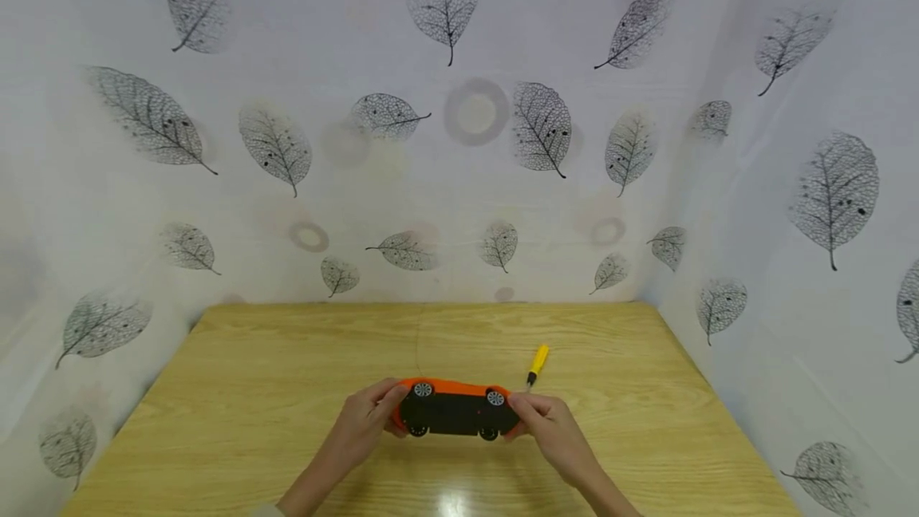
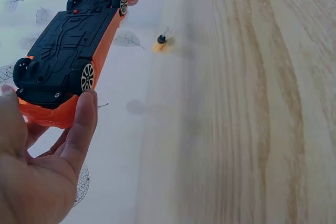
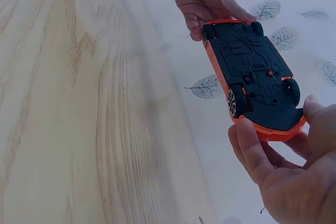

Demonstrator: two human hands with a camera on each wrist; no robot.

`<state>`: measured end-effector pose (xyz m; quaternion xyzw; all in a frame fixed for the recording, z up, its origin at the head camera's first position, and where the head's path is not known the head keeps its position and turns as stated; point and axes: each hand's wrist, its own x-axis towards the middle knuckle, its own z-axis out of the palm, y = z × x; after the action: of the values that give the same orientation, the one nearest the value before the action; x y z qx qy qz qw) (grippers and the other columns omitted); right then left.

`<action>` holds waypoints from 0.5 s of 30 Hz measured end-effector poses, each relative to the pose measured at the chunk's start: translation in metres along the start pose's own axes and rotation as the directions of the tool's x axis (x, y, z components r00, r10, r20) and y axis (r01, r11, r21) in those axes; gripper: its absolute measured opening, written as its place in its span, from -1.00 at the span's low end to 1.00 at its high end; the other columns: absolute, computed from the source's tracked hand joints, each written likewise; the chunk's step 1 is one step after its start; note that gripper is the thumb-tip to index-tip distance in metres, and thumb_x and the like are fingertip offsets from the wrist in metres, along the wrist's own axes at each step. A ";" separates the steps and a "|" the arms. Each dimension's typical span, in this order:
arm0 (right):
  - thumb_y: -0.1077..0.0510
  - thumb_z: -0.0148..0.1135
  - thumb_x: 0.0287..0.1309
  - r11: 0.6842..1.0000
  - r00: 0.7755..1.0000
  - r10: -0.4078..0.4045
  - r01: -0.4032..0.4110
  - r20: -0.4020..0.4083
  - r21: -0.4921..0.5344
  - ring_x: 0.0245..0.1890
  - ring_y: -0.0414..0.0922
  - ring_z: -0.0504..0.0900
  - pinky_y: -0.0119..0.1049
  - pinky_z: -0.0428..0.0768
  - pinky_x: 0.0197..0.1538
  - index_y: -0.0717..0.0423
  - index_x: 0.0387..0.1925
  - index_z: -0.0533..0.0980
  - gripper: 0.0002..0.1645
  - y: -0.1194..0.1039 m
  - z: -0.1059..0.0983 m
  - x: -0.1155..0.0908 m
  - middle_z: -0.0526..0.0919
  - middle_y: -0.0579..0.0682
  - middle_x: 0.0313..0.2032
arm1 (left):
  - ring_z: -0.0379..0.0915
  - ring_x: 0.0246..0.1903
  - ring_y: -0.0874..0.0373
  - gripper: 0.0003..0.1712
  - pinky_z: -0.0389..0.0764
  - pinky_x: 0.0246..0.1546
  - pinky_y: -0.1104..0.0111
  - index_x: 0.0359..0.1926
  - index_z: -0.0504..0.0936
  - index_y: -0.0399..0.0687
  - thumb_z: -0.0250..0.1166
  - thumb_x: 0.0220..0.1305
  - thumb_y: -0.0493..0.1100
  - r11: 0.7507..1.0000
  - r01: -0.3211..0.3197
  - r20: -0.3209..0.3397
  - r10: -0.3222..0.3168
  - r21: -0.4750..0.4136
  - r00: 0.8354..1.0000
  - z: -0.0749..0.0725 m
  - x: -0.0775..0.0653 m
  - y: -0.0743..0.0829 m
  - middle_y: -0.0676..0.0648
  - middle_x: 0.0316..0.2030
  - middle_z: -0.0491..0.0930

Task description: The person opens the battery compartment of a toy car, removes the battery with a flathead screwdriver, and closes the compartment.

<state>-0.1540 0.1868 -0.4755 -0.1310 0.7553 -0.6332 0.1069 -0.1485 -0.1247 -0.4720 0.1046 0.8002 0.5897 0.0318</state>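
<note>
An orange toy car [image 1: 452, 412] is held above the table with its black underside turned toward the head camera. My left hand [image 1: 366, 417] grips one end of it, thumb on the underside edge near a wheel. At the opposite end, my right hand [image 1: 549, 429] pinches the body between thumb and fingers. Both wrist views show the moulded chassis [image 2: 65, 45] and the silver-spoked wheels [image 3: 232, 102]. Just beyond the right hand lies a screwdriver [image 1: 537, 364] with a yellow and black handle; its tip end is hidden behind the hand and car.
The wood-grain table [image 1: 287, 357] extends around both hands. White cloth or paper printed with dark leaves [image 1: 445, 2] rises behind the table and along its sides. A bright light reflection shows on the tabletop near the front.
</note>
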 end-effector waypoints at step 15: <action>-0.07 0.05 0.58 1.000 0.998 -0.005 0.006 -0.056 0.008 -0.32 0.03 0.75 -0.11 0.79 -0.19 0.26 0.15 0.66 -0.48 -0.004 0.002 0.003 0.64 0.30 0.16 | 0.66 -0.55 -0.06 -0.47 0.76 -0.47 0.10 0.35 0.58 -0.12 0.07 0.62 0.10 0.999 0.021 -0.005 -0.021 -0.046 1.000 0.003 0.002 0.000 -0.13 -0.28 0.72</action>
<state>-0.1559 0.1838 -0.4720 -0.1148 0.7552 -0.6398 0.0845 -0.1497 -0.1213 -0.4726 0.0937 0.7875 0.6079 0.0385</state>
